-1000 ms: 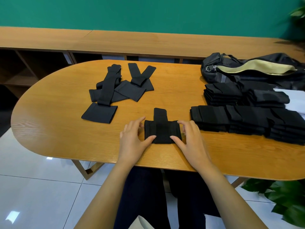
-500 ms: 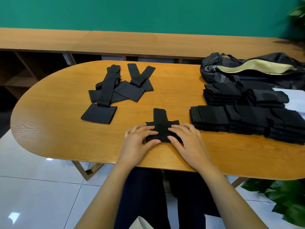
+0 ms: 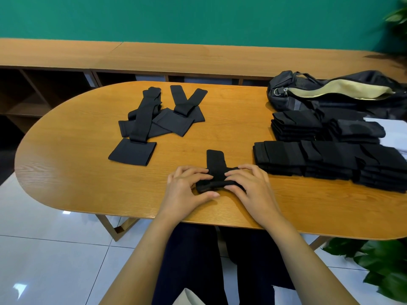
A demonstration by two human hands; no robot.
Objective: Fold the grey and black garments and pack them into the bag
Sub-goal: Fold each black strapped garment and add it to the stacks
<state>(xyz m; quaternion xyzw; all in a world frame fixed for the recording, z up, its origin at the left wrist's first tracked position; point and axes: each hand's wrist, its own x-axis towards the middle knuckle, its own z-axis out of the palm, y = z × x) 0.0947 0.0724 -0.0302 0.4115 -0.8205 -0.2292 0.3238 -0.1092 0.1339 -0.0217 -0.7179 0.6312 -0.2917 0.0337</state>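
A small black garment [image 3: 215, 170] lies near the table's front edge, with a strap end pointing away from me. My left hand [image 3: 187, 190] grips its left side and my right hand [image 3: 248, 186] grips its right side, fingers curled over the rolled-up near edge. Several unfolded black garments [image 3: 154, 119] lie spread at the back left. Folded black garments sit in stacks [image 3: 326, 164] at the right. Behind the stacks lies the dark bag [image 3: 334, 93], open, with a pale lining showing.
The oval wooden table [image 3: 66, 172] stands on a white tiled floor. A long wooden shelf unit [image 3: 154, 60] runs along the green wall behind it. Green plant leaves [image 3: 383, 265] show at the lower right. A white sheet [image 3: 394, 130] lies at the right edge.
Both hands have moved inward from the garment's sides onto it. Its near edge has been folded up and away from me, so the piece is now narrower.
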